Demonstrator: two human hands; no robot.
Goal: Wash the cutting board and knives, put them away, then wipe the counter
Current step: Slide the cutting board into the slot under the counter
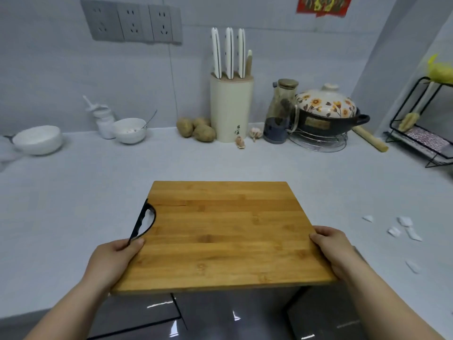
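The wooden cutting board [220,234] lies roughly flat at the front of the white counter [98,192]. Its near edge projects past the counter edge, above the dark cabinet fronts [137,312]. A black handle [144,223] is set into the board's left side.

The left hand [115,256] grips the left edge just below that handle, thumb [133,242] on the top face. The right hand [335,251] grips the right edge, thumb [318,238] on top. The remaining fingers of both hands curl under the board and are hidden.

At the back wall, three white-handled knives [229,52] stand in a cream knife block [230,111]. Potatoes [196,130] lie just left of the block and garlic [255,133] just right of it. Further right, a floral-lidded pot [328,114] sits on a wire trivet [318,142]. Two white bowls [38,139] stand at the left. White scraps [404,227] lie on the counter to the right of the board.
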